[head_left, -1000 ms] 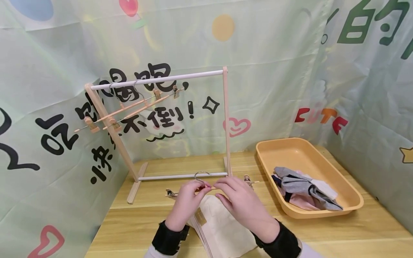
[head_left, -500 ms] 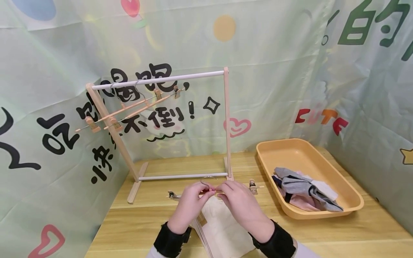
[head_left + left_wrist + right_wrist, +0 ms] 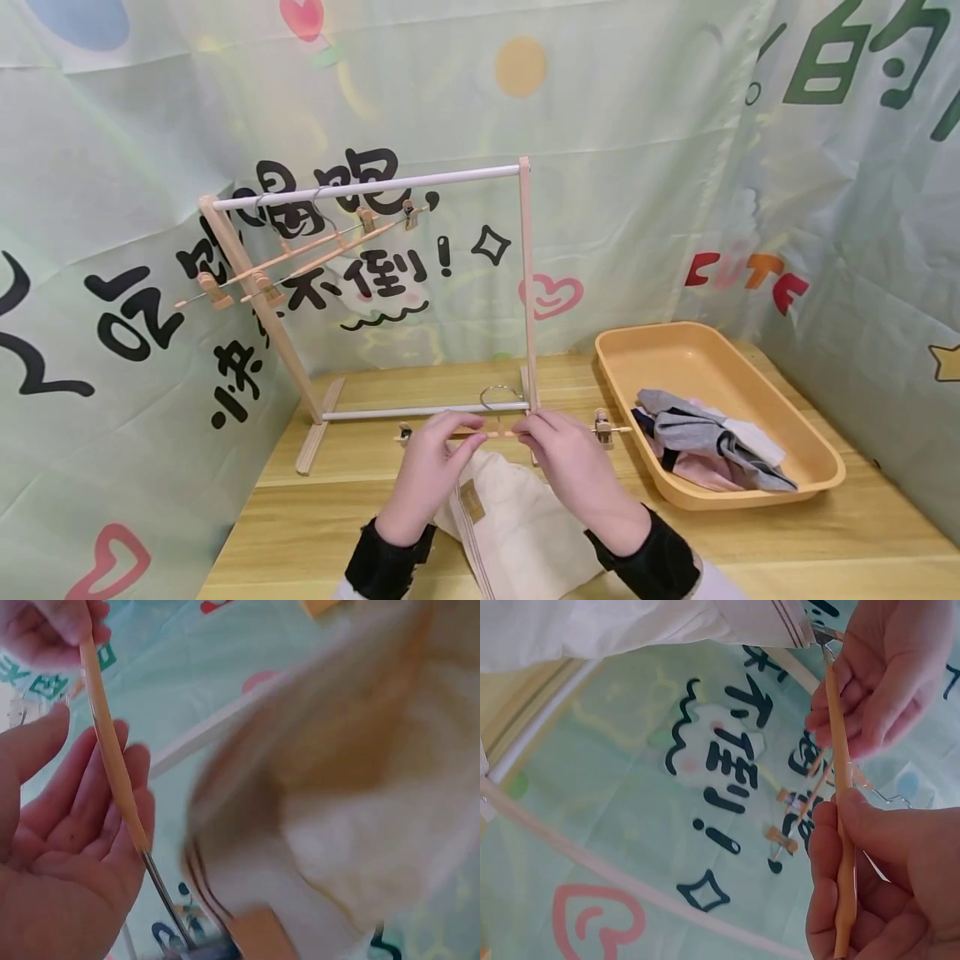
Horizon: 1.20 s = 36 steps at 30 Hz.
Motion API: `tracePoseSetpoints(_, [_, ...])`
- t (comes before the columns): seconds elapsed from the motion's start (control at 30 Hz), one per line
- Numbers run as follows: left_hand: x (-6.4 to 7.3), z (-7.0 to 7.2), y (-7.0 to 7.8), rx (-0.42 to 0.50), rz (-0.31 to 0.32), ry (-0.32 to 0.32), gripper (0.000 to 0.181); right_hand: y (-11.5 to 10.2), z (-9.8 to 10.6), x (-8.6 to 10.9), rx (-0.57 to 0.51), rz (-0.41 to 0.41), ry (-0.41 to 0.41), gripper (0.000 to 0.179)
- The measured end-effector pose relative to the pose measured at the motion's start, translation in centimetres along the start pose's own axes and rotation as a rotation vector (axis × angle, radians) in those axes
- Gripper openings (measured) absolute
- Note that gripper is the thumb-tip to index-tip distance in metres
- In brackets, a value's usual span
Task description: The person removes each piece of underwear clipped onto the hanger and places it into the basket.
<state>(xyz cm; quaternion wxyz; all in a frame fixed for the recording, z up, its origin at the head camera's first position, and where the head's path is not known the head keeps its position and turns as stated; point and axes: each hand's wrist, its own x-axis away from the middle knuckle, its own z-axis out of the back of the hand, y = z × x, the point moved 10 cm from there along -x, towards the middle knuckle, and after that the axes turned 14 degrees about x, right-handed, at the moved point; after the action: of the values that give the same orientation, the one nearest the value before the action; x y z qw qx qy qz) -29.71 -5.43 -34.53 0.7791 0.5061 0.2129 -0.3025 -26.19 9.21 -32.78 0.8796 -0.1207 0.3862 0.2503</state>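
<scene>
A wooden clip hanger (image 3: 501,432) with a metal hook is held up in front of me, just before the rack's lower rail. My right hand (image 3: 576,467) pinches its bar right of the hook, thumb against curled fingers. Across the spread fingers of my left hand (image 3: 82,825) lies the bar, its thumb apart. A cream cloth item (image 3: 525,525) with striped edging and a brown patch (image 3: 472,502) hangs below the hanger. Its striped edge meets the left-end clip (image 3: 206,949) in the left wrist view. The right-end clip (image 3: 603,427) appears to hold nothing.
A wooden rack (image 3: 527,275) with a white top rail stands behind the hands. Two clip hangers (image 3: 330,250) hang at its left. An orange tray (image 3: 637,358) at the right holds folded clothes (image 3: 697,437). Printed cloth walls surround the wooden table (image 3: 300,533).
The hanger has shifted right and its hook has come up toward the rack. My left fingers have loosened from the bar near the hook. My right hand keeps its pinch.
</scene>
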Motion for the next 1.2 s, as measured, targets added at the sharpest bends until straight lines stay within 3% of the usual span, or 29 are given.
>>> tracePoseSetpoints(0.27, [-0.1,4.7,2.8,0.043,-0.237,0.263,0.01,1.5,1.5,-0.4,-0.051,-0.029,-0.01,0.019])
tracePoseSetpoints(0.4, [0.0,6.1,3.4,0.047,-0.274,0.343,0.012,2.1,1.9,-0.5,-0.049,-0.042,-0.019,0.019])
tracePoseSetpoints(0.47, [-0.1,6.7,3.1,0.041,-0.241,0.373,0.016,2.3,2.2,-0.6,-0.051,-0.05,-0.016,0.019])
tracePoseSetpoints(0.57, [-0.4,7.4,2.2,0.047,-0.14,0.387,0.024,2.8,2.6,-0.7,-0.046,-0.07,-0.021,0.019])
tracePoseSetpoints(0.7, [-0.9,7.6,1.6,0.123,0.001,0.339,0.03,3.2,3.0,-0.8,-0.045,-0.095,-0.03,0.019])
tracePoseSetpoints(0.8, [-1.1,7.3,0.9,0.206,0.068,0.287,0.03,3.6,3.3,-0.8,-0.049,-0.109,-0.02,0.018])
tracePoseSetpoints(0.97, [-1.1,6.7,-1.8,0.351,0.114,0.247,0.026,3.9,3.6,-0.9,-0.061,-0.124,-0.004,0.016])
tracePoseSetpoints(1.2, [-0.9,6.0,-2.8,0.474,0.175,0.217,0.019,3.9,3.4,-1.0,-0.084,-0.118,-0.032,0.018])
